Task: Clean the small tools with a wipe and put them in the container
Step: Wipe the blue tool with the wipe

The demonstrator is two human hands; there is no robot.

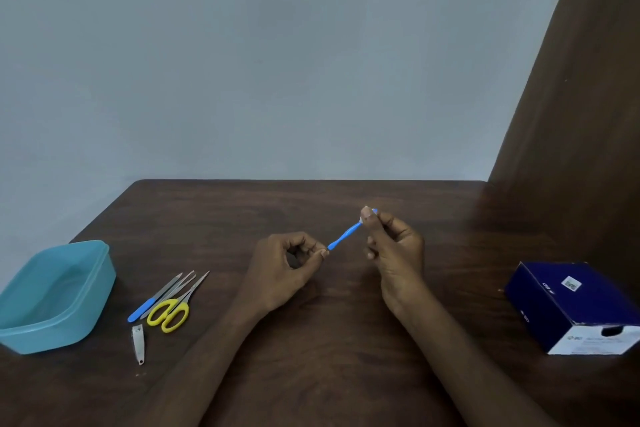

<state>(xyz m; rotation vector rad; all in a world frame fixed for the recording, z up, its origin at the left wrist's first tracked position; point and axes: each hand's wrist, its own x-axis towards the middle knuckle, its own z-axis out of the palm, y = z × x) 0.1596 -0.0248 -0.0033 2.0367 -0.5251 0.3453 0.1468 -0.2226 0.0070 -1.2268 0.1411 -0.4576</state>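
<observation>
Mid-frame, our left hand (287, 267) pinched the blue tool (344, 236); the right (391, 246) pinched its wipe-wrapped end, best drawn slowly along.

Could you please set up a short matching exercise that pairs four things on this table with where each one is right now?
Things:
1. blue tool
2. scissors
3. container
4. dark blue box

Places:
A. at the table's left edge
B. held between the left hand and right hand
C. at the table's right side
D. lying on the table right of the container

Pairs: 1-B, 2-D, 3-A, 4-C
</observation>
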